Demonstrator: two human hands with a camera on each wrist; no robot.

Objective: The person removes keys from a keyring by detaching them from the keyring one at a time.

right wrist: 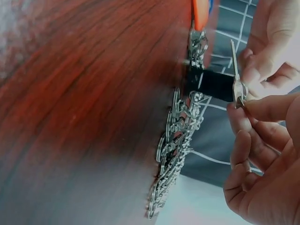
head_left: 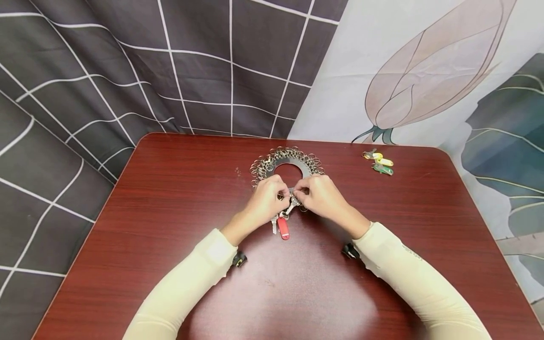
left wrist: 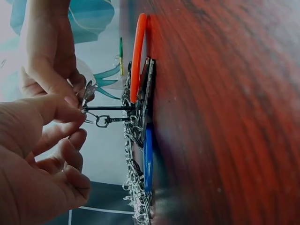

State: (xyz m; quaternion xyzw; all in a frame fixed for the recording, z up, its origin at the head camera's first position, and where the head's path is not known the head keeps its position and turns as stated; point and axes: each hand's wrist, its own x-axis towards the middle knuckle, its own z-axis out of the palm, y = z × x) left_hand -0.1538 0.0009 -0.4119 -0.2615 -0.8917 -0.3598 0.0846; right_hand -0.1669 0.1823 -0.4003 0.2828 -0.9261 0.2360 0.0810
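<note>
A flat grey ring-shaped plate [head_left: 307, 166] fringed with many small metal rings and clasps [head_left: 259, 166] lies on the table. At its near edge, my left hand [head_left: 268, 194] and right hand [head_left: 319, 192] meet, fingertips almost touching. Both pinch a small metal key ring [right wrist: 241, 100], which carries a silver key [right wrist: 234, 61]. A black strip [right wrist: 211, 84] rises from the ring cluster to the fingertips, with a metal clasp [left wrist: 104, 121] beside it. Below the hands lie a red key tag [head_left: 283, 229], another key [head_left: 274, 225] and a blue tag [left wrist: 148, 161]. Fingers partly hide the key ring.
Keys with yellow [head_left: 384, 162] and green [head_left: 383, 169] tags lie at the back right of the reddish-brown table [head_left: 170, 212]. Behind the table hang a dark grid-patterned curtain [head_left: 199, 75] and a pale floral cloth [head_left: 340, 94].
</note>
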